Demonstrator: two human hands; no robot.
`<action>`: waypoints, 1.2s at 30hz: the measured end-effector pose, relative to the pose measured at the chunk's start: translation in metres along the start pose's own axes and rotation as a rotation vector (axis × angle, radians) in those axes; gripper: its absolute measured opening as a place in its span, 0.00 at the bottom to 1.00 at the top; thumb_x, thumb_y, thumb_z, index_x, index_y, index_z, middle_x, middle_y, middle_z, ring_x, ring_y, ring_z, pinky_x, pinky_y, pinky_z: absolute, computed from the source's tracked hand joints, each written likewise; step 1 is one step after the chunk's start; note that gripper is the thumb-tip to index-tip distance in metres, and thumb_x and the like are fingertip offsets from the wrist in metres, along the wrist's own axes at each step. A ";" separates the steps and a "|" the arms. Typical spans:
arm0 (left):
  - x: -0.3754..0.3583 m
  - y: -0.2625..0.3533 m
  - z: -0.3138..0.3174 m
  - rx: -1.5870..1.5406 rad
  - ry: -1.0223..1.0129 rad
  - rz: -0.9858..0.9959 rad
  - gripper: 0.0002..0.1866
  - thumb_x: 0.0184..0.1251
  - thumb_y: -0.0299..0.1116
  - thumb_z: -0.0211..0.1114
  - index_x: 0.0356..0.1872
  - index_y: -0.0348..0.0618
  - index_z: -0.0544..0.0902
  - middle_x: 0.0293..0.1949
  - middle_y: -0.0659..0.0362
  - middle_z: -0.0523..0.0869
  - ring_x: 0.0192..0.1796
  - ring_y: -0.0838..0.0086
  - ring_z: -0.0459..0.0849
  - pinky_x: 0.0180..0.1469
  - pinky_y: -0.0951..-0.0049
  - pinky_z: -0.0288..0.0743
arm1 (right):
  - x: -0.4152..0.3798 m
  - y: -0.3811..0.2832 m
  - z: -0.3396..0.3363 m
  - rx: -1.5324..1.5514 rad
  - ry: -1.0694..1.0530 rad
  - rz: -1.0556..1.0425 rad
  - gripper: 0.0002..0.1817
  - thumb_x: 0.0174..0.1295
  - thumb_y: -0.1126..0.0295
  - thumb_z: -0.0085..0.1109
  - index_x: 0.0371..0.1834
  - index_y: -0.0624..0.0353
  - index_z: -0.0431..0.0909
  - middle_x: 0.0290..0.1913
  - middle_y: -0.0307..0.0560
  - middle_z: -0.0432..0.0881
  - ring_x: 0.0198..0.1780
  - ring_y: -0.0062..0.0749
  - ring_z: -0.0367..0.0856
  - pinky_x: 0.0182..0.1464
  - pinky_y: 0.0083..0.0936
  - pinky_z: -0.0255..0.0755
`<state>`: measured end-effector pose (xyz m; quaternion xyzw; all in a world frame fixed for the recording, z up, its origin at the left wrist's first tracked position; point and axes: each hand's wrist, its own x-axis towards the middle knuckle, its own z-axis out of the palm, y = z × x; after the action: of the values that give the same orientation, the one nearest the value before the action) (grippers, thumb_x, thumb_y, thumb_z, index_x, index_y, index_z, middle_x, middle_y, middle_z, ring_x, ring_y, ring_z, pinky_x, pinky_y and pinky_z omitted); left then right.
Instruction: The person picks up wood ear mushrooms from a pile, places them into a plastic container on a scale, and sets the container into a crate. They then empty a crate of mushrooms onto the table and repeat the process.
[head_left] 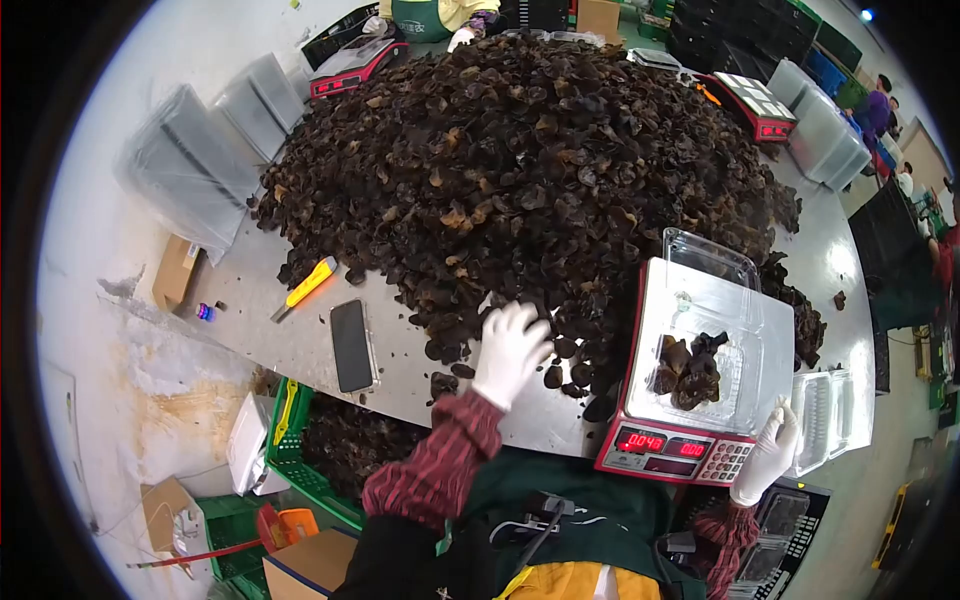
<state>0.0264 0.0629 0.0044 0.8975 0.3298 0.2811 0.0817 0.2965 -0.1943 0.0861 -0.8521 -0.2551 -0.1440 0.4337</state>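
Observation:
A large heap of dark dried wood ear mushrooms [520,170] covers the table. My left hand [512,355], in a white glove, is at the heap's near edge with its fingers apart and nothing visible in them. To the right stands a red and white digital scale [650,400], its left display lit at about 0.043. A clear plastic clamshell box [745,345] lies open on it, with a few mushrooms [690,370] inside. My right hand [770,455], also gloved, is at the scale's right front corner, fingertips pressed together; whatever they pinch is too small to make out.
A phone [351,346] and a yellow utility knife [305,288] lie left of the heap. Clear boxes [825,420] are stacked right of the scale. More scales [755,105] stand farther back. A green crate [300,440] sits below the table edge. Another person [425,20] is across the table.

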 end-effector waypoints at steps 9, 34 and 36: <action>-0.042 0.034 -0.013 -0.109 0.025 0.135 0.14 0.48 0.27 0.67 0.40 0.46 0.82 0.45 0.57 0.81 0.51 0.61 0.77 0.52 0.62 0.69 | 0.010 0.002 -0.008 0.217 -0.049 0.211 0.14 0.71 0.69 0.50 0.52 0.68 0.75 0.51 0.46 0.80 0.39 0.20 0.73 0.43 0.17 0.67; -0.043 0.036 -0.025 0.021 -0.135 -0.151 0.38 0.47 0.62 0.67 0.61 0.62 0.76 0.71 0.45 0.56 0.72 0.43 0.51 0.69 0.39 0.43 | 0.015 -0.025 0.004 0.094 -0.183 0.124 0.14 0.70 0.66 0.51 0.52 0.64 0.77 0.48 0.45 0.80 0.47 0.27 0.75 0.52 0.23 0.67; -0.037 0.041 -0.022 -0.015 -0.191 -0.176 0.38 0.45 0.60 0.68 0.63 0.67 0.74 0.71 0.47 0.56 0.71 0.42 0.51 0.67 0.34 0.43 | 0.016 -0.030 0.001 0.103 -0.225 0.200 0.14 0.70 0.68 0.51 0.54 0.65 0.75 0.50 0.45 0.79 0.46 0.25 0.75 0.50 0.21 0.69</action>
<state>0.0132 0.0073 0.0196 0.8870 0.3960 0.1887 0.1439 0.2931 -0.1742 0.1127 -0.8606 -0.2229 0.0097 0.4579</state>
